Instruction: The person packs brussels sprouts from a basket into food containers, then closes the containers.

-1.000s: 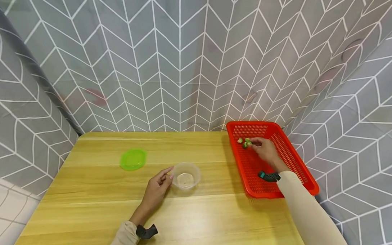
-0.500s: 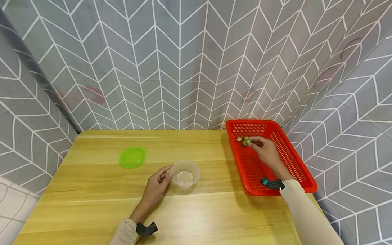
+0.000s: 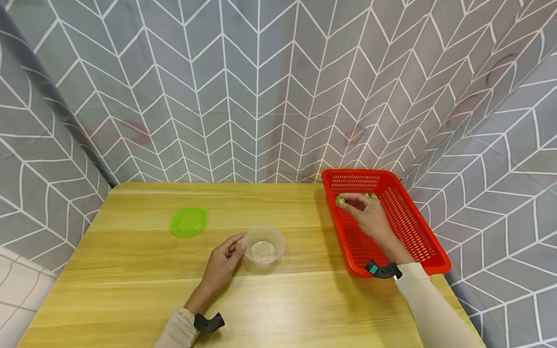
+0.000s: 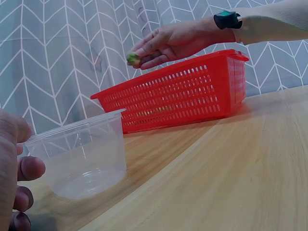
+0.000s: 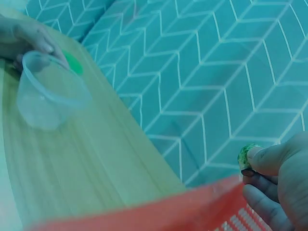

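My right hand (image 3: 371, 218) pinches a Brussels sprout (image 3: 340, 201) between thumb and fingertips, over the far left part of the red basket (image 3: 355, 269). The left wrist view shows this sprout (image 4: 133, 59) raised above the basket's rim. More green sprouts (image 3: 372, 195) lie in the basket, partly hidden behind the right hand. A clear round plastic tub (image 3: 263, 245) stands upright on the table with nothing in it. My left hand (image 3: 225, 262) holds the tub at its left rim, with index finger and thumb against the side and the other fingers curled in.
A green round lid (image 3: 189, 222) lies flat on the wooden table (image 3: 292, 307), behind and left of the tub. Bare tabletop separates tub and basket. A grey patterned curtain (image 3: 263, 91) hangs along the back and right side.
The right hand has picked up a sprout from the small cluster and moved slightly left and up with it. The left hand and the tub have stayed in place.
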`<action>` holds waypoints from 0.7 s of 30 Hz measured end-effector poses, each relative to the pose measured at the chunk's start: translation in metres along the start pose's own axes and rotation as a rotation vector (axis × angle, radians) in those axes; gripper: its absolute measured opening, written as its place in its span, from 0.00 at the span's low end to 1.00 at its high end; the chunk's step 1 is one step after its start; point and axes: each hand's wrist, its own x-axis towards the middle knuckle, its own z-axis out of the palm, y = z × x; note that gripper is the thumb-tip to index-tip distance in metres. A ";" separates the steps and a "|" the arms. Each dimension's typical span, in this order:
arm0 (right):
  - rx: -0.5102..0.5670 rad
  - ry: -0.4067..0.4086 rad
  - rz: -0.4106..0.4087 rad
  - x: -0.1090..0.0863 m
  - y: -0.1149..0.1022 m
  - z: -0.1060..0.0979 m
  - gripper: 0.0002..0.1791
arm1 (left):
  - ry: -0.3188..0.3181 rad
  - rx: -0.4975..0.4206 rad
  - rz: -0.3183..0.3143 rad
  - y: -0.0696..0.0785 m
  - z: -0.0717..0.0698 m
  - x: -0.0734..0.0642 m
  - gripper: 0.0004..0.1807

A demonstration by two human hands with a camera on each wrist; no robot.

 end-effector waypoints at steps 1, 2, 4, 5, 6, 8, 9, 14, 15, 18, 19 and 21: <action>0.006 -0.006 -0.004 -0.001 -0.004 0.002 0.16 | -0.002 -0.002 -0.001 0.000 0.000 0.000 0.19; 0.007 -0.010 -0.005 -0.001 -0.007 0.004 0.16 | -0.003 -0.004 -0.002 0.000 0.000 0.000 0.19; 0.004 -0.019 0.000 -0.003 -0.013 0.008 0.15 | -0.006 -0.006 -0.004 0.000 -0.001 0.000 0.20; 0.007 -0.025 0.004 -0.004 -0.017 0.011 0.15 | -0.008 -0.008 -0.006 0.000 -0.001 0.000 0.20; 0.014 -0.034 0.004 -0.004 -0.020 0.014 0.16 | -0.008 -0.007 -0.007 0.000 -0.001 0.000 0.20; 0.022 -0.048 -0.001 -0.006 -0.026 0.020 0.16 | -0.010 -0.003 -0.005 0.000 -0.002 0.000 0.20; 0.028 -0.055 -0.001 -0.007 -0.030 0.023 0.15 | -0.010 0.000 -0.004 0.000 -0.002 0.000 0.20; 0.103 -0.109 -0.010 -0.011 -0.047 0.041 0.16 | -0.008 0.002 0.001 -0.001 -0.002 0.000 0.20; 0.123 -0.122 -0.009 -0.012 -0.049 0.045 0.16 | -0.008 0.002 0.001 -0.001 -0.002 0.000 0.20; 0.177 -0.158 -0.017 -0.013 -0.056 0.056 0.15 | -0.007 -0.002 0.004 -0.001 -0.002 0.000 0.19; 0.192 -0.169 -0.017 -0.014 -0.058 0.059 0.15 | -0.006 -0.003 0.003 0.000 -0.002 0.000 0.19; 0.212 -0.179 -0.015 -0.015 -0.061 0.066 0.15 | -0.007 -0.004 0.003 0.000 -0.002 0.000 0.20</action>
